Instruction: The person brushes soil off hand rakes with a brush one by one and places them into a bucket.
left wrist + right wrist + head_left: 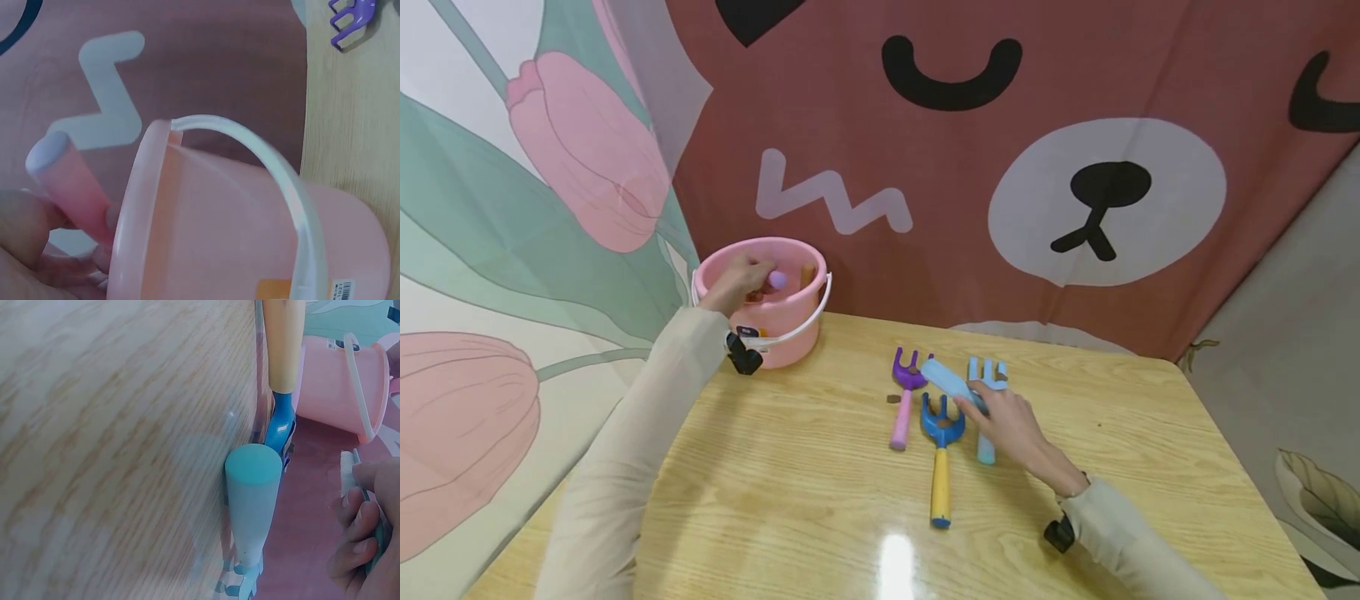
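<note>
L hand (745,282) grips pink handle (80,197) at bucket (219,212) mouth; R hand (1017,425) grips light-blue tool (950,381), prob. brush. Keep handle clear of rim (134,219).

Smooth plastic bucket (775,316); glossy wood-grain table (820,467).

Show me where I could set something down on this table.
Two patches look free: the tabletop between the left sleeve and the yellow-handled toy fork, and its right side, beyond the right hand. It's crowded mid-table, where that fork, the pink-handled fork and the light-blue fork cluster, and back left, around the pink bucket.
</note>
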Demonstrator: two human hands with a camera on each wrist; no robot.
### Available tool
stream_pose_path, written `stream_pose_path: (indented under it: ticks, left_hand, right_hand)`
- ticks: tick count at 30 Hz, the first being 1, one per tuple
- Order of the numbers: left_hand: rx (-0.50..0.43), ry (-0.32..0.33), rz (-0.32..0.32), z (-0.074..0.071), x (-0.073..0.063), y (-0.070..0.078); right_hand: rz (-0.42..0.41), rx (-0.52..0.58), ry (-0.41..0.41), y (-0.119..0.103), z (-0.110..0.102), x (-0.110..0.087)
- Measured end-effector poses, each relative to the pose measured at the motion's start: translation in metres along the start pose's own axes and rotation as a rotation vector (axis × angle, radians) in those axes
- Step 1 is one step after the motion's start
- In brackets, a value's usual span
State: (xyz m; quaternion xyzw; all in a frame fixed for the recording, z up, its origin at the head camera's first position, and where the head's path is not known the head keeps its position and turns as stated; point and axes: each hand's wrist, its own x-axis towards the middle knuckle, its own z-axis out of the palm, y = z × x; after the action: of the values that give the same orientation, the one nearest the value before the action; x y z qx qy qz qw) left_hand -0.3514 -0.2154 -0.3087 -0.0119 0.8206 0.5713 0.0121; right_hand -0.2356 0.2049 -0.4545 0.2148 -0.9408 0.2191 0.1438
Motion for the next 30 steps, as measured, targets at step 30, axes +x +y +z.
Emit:
stream_pose_path:
  ticks: [30]
  left_hand:
    - [0.045,0.027,-0.213,0.007,0.017,-0.014]
  right_hand:
    - [-0.011,0.024,-0.001,-0.001,0.003,0.000]
